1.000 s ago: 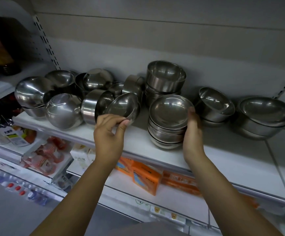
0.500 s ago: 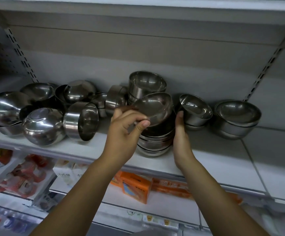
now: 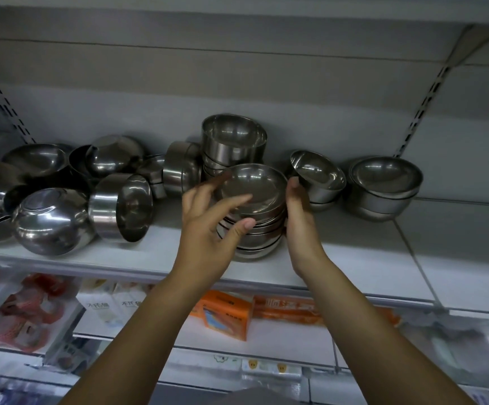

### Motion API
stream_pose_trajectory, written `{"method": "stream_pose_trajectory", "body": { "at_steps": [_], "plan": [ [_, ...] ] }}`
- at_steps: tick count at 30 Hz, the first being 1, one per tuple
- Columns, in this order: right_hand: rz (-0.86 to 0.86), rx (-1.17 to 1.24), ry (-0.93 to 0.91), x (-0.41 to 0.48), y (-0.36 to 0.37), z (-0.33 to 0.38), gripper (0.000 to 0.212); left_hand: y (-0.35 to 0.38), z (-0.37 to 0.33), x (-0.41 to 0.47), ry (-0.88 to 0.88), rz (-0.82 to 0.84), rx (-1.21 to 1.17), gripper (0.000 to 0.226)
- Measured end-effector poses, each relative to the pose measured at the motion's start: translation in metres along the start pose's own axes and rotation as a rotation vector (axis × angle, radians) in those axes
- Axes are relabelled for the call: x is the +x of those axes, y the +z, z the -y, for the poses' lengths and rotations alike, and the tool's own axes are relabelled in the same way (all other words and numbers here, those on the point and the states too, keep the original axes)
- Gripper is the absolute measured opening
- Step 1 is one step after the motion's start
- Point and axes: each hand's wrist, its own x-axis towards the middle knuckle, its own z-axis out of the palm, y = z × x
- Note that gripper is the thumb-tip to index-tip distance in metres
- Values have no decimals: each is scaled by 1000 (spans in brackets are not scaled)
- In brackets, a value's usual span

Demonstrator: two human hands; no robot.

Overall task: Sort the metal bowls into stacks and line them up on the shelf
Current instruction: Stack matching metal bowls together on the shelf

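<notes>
One head-worn camera (wide-angle, the only view) faces the shelf (image 3: 155,249) close up, looking slightly down.

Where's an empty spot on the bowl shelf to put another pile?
Biggest bare patch: the shelf right of the rightmost bowl stack. A smaller gap lies between the tipped-over bowl and the front stack, where the left hand is. The left end is crowded with jumbled bowls.

Polished, mirror-glossy metal for the stacked bowls (image 3: 255,188) and the loose bowls (image 3: 53,220) alike. Smooth, matt white finish on the shelf (image 3: 161,252). Glossy printed cardboard on the orange box (image 3: 225,314); shiny clear plastic wrap over the packets (image 3: 18,311) below.
</notes>
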Motion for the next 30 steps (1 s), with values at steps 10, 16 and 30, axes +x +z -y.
{"method": "stream_pose_trajectory", "body": {
  "at_steps": [10, 16, 30],
  "plan": [
    [-57, -24, 53, 0, 13, 14, 81, 19, -3, 6, -534, -13, -583, 22],
    [-107, 47, 115, 11, 20, 4, 113, 22, -1, 11, -536, -25, -609, 30],
    [-202, 164, 67, -8, 29, -4, 59, 14, 19, 19, -756, 167, -825, 90]
  ]
}}
